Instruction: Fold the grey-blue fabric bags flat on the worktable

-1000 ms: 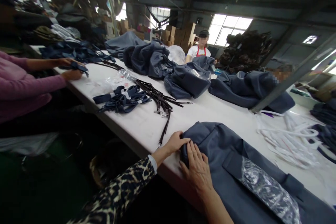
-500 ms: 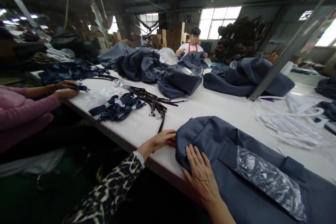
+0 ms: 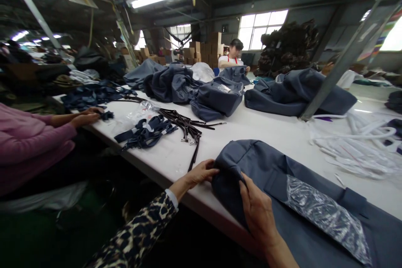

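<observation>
A dark blue bag (image 3: 270,159) lies along the near edge of the white table, its rounded end toward my hands. Clear crinkled plastic (image 3: 326,217) covers a strip on its upper face. My left hand (image 3: 201,174) pinches the fabric at the bag's left end, fingers closed. Close by, my right hand (image 3: 256,205) is closed on a fold of the same end, its thumb side up and the fingertips partly hidden in the cloth.
Black straps with metal clips (image 3: 185,123) and bundled blue webbing (image 3: 147,130) lie left of the bag. More blue bags (image 3: 216,96) sit behind. A metal post (image 3: 339,67) rises at right near white strips (image 3: 361,150). One person in pink (image 3: 31,146) works at left, another (image 3: 232,60) at the far side.
My right hand has gone from lying flat on the bag to gripping a fold. The bag's end is now creased inward. My left hand still holds the end; the view has shifted slightly.
</observation>
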`<state>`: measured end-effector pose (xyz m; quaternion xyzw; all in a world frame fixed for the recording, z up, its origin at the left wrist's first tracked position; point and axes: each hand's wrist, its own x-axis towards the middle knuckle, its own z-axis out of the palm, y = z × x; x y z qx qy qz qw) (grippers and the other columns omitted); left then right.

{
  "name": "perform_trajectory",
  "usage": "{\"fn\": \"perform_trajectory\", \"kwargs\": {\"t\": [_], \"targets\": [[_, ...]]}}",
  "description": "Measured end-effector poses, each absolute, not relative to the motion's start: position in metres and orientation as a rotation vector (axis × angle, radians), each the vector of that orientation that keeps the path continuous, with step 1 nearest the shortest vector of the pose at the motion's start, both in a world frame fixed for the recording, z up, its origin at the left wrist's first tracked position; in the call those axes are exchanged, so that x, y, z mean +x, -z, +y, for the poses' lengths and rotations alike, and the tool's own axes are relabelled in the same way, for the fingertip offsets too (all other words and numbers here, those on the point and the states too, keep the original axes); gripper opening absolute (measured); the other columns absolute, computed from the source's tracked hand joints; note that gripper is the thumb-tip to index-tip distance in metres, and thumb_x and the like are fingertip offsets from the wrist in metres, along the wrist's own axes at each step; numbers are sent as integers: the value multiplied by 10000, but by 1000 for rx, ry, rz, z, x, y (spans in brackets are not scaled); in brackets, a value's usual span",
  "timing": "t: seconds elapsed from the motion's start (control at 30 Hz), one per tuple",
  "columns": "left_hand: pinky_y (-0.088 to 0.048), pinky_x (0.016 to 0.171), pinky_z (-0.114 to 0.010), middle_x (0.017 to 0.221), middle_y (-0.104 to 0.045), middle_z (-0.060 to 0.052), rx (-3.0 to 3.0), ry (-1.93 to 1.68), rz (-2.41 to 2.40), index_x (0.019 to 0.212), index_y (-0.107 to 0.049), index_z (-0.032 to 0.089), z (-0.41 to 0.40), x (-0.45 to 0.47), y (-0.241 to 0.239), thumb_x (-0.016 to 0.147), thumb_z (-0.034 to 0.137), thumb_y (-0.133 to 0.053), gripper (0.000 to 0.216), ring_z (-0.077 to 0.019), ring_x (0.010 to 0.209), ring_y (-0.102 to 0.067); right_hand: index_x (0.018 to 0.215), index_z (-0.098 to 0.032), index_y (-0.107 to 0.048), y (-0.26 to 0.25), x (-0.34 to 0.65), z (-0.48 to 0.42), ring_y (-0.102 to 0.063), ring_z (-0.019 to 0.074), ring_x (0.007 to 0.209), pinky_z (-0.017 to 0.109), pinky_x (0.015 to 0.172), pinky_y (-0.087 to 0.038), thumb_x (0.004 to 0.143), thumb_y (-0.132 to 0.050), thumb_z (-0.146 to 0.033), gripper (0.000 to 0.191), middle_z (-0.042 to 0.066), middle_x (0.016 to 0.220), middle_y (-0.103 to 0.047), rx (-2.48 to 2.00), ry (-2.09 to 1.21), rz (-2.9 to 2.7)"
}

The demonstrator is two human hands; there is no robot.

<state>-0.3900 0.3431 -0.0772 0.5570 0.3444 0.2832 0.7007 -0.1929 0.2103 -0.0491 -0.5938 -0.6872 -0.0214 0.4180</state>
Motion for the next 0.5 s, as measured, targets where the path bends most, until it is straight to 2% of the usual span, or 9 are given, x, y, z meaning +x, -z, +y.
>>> {"fn": "perform_trajectory", "kwargs": {"t": [0.07,0.17,0.3,0.5], "targets": [[-473,658,-236,1133,-656,-108,1220,-600,772,1154,-640,165,338,-388,75,690,397,-835,554,-217,928,-634,1262,-108,-600,47,-193,208,-692,195,1032,290,908,-566,1008,-382,-249,363,122,1152,-705,-1459,79,-1723],[-463,672,-240,988,-700,-92,1180,-660,771,1065,-695,134,332,-380,77,613,320,-886,524,-202,844,-636,1285,-99,-585,55,-195,205,-683,191,1055,289,930,-560,997,-404,-217,360,131,1174,-695,-1400,169,-1764],[-469,719,-257,868,-706,-65,1096,-851,789,928,-712,119,322,-363,88,622,357,-870,419,-186,781,-628,1394,-125,-501,72,-198,201,-653,202,1119,308,936,-565,970,-417,-147,433,128,1226,-671,-1292,335,-1898],[-504,741,-306,879,-703,-69,899,-1051,727,988,-680,131,298,-341,89,679,366,-837,419,-215,781,-647,1511,-154,-327,93,-192,186,-570,225,1242,333,972,-544,950,-415,-98,570,110,1339,-602,-1273,458,-2026]]}}
